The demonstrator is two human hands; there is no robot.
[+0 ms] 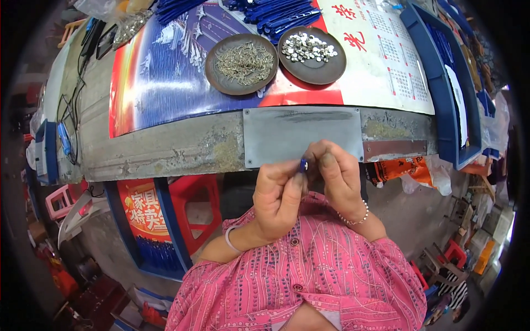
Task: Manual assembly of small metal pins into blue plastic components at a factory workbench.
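**Both hands pinch a small blue piece above the desk edge**

The left hand (277,196) and the right hand (337,176) meet in front of the chest, just below the near edge of the desk (165,146). Between them sits a small blue piece (303,165) — the fingers of the left hand are closed on it from the left, thumb and forefinger pressed together, while the fingers of the right hand curl in against it from the other side. What exactly the piece is cannot be told; it is too small and mostly covered. A pale bangle (229,241) circles the left wrist and a bead bracelet (356,218) the right.

Directly behind the hands a grey metal plate (301,134) is fixed to the desk's worn edge. Farther back, on a glossy poster sheet (160,71) that covers the desk top, stand two round dark dishes side by side, almost touching: the left dish (241,63) holds a heap of thin metal pins, the right dish (312,54) a pile of small shiny round parts. Behind the dishes lies a stack of blue strips (276,16). A blue tray (441,83) lies along the right end of the desk.

Below the desk, to the left, stands a red plastic stool (193,212) — beside it, a blue-framed board (146,220). The person wears a pink patterned shirt (309,276).
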